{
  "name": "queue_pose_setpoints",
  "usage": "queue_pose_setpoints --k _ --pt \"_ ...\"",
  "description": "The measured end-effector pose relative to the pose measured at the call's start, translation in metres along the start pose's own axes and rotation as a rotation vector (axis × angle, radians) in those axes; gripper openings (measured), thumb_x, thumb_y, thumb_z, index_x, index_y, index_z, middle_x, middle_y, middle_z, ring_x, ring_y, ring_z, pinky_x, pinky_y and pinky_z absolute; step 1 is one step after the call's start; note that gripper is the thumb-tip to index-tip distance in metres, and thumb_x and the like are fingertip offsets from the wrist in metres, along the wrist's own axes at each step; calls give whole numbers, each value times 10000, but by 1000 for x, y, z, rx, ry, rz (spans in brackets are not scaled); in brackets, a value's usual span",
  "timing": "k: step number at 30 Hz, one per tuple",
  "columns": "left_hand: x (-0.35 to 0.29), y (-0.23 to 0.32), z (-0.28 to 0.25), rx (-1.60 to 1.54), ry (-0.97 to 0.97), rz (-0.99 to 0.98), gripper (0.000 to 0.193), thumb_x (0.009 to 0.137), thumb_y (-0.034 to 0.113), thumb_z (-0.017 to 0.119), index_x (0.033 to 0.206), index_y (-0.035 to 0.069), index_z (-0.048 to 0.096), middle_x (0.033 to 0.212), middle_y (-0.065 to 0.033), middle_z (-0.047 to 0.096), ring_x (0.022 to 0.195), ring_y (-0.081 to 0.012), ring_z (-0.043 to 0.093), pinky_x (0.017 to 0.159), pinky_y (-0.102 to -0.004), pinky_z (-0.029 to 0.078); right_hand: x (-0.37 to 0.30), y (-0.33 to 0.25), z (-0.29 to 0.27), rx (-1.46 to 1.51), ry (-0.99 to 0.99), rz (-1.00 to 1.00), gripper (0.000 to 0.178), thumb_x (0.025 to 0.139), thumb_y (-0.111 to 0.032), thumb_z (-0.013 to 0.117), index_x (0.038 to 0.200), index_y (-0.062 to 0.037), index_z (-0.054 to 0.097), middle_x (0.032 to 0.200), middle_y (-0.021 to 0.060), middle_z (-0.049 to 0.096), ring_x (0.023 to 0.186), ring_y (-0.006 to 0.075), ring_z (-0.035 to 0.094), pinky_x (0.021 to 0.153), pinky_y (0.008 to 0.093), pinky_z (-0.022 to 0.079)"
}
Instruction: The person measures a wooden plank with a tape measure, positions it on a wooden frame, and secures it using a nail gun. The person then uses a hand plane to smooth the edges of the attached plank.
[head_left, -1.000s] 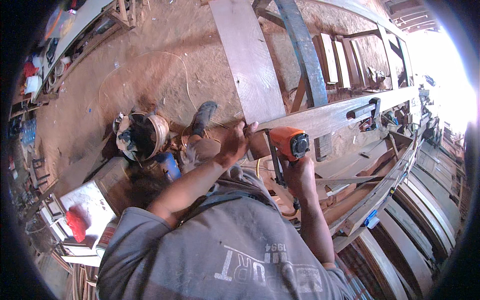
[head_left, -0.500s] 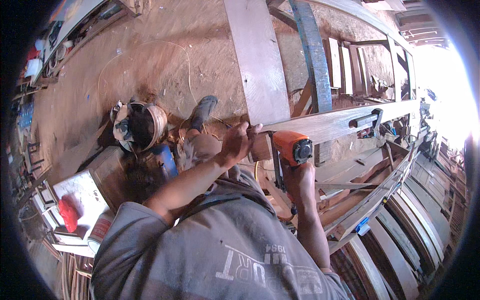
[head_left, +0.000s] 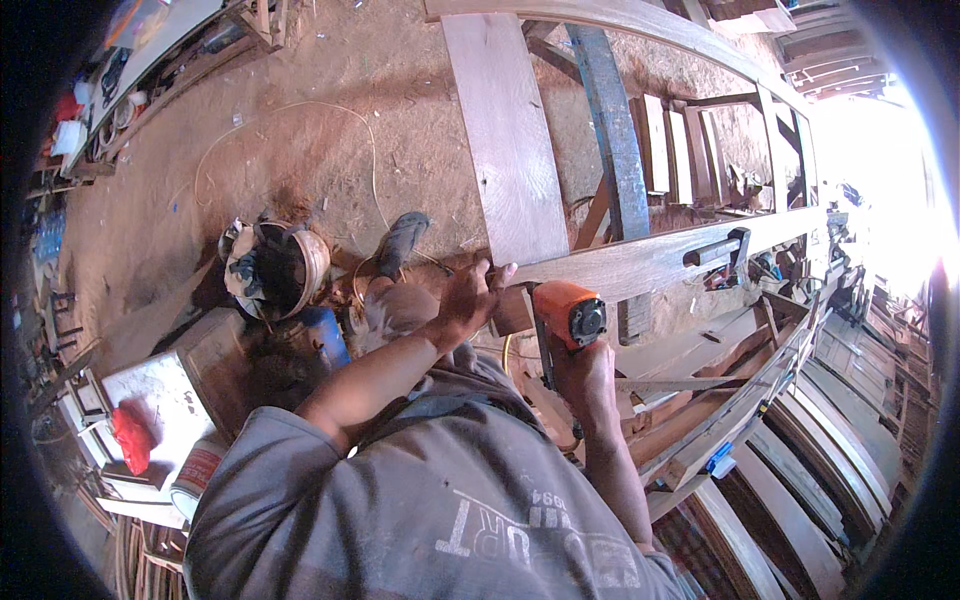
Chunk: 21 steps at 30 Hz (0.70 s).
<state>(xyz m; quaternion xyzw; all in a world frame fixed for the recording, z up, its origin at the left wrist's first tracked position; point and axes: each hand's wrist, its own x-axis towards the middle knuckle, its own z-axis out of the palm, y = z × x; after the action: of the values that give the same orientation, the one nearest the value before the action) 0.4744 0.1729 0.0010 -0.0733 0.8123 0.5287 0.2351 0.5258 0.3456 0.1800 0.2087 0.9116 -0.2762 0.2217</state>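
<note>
A large wooden frame (head_left: 640, 262) stretches away to the right in front of me, with a wide plank (head_left: 507, 135) across its left end. My left hand (head_left: 468, 303) is closed around the near left corner, fingertips at the joint of rail and plank. In my right hand (head_left: 585, 380) is an orange and black nail gun (head_left: 570, 308), gripped by its handle. Its nose lies beside the near rail, close to that corner. Whether the nose touches the wood, I cannot tell.
A blue-painted beam (head_left: 612, 140) runs under the frame. On the left stand a bucket (head_left: 315, 270), a blue container (head_left: 325, 335) and a white-topped surface with a red bag (head_left: 130, 440). A thin hose (head_left: 372, 150) crosses the floor. Stacked boards (head_left: 800, 460) lie at right.
The view has shifted slightly, bringing the frame's far left corner into sight. The nail gun sits a little lower and further left in the picture. Both hands keep their holds.
</note>
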Motion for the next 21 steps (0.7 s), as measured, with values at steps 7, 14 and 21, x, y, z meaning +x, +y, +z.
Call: queue_pose_setpoints --k 7,14,21 --pt "-2 13 -7 81 -52 -74 688 1033 639 562 1086 -24 735 1067 -324 747 1039 -498 724 922 -552 565 3 11 7 -57 4 -36 270 1023 -255 713 1125 -10 763 867 229 773 891 287 809 751 448 591" --pt "1 -2 0 5 -52 -43 708 1041 647 549 1170 -29 715 1091 -324 747 1063 -501 717 944 -548 553 -1 -6 -4 17 -58 117 318 982 -285 762 952 32 758 841 298 738 917 423 783 714 492 597" --pt "-1 1 -2 39 -15 17 713 1048 648 535 1172 -32 710 1093 -322 745 1064 -501 713 946 -549 547 -9 9 8 -47 23 26 313 1030 -285 709 1069 18 776 831 249 764 899 289 814 740 441 597"
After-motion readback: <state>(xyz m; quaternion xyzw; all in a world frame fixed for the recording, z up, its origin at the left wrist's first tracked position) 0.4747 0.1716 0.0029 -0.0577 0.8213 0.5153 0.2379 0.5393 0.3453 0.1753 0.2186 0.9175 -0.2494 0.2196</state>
